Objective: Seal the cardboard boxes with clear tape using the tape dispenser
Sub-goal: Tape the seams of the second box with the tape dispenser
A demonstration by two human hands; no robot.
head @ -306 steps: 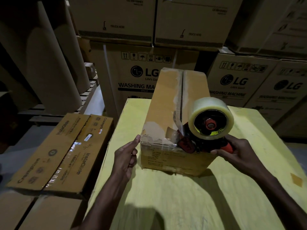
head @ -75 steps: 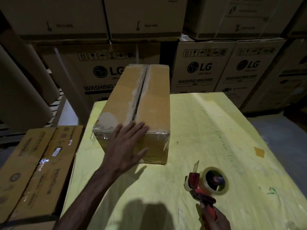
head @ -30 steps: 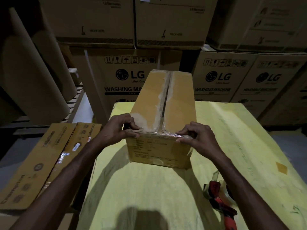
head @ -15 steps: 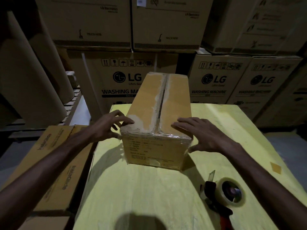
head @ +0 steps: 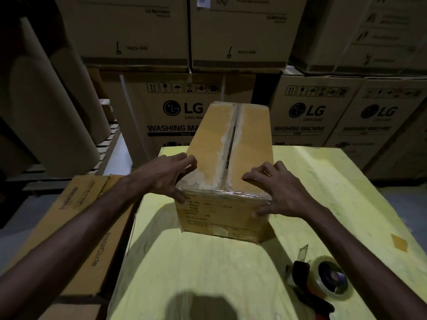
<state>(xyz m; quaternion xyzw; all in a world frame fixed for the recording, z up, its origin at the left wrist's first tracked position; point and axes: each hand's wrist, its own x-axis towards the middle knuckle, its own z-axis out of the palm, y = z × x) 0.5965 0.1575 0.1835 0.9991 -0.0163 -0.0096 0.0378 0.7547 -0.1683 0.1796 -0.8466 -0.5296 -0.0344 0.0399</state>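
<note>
A long brown cardboard box (head: pixel 208 144) lies on the yellow table (head: pixel 208 262), its top seam and near edge covered with clear tape. My left hand (head: pixel 168 175) clasps the box's near left corner, fingers on the left side and thumb on the front face. My right hand (head: pixel 280 190) clasps the near right corner, fingers spread on the top and thumb against the front face. The red and black tape dispenser (head: pixel 321 284) with its clear roll lies on the table at the lower right, apart from both hands.
Large LG washing machine cartons (head: pixel 307 112) are stacked behind the table. Flat taped boxes (head: pixel 76 225) lie to the left below table height. Big brown paper rolls (head: pixel 46 102) lean at the far left. A small brown patch (head: pixel 399 242) marks the table's right side.
Both hands have slid from the near top edge out to the box's two near corners. The dispenser still lies where it was set down.
</note>
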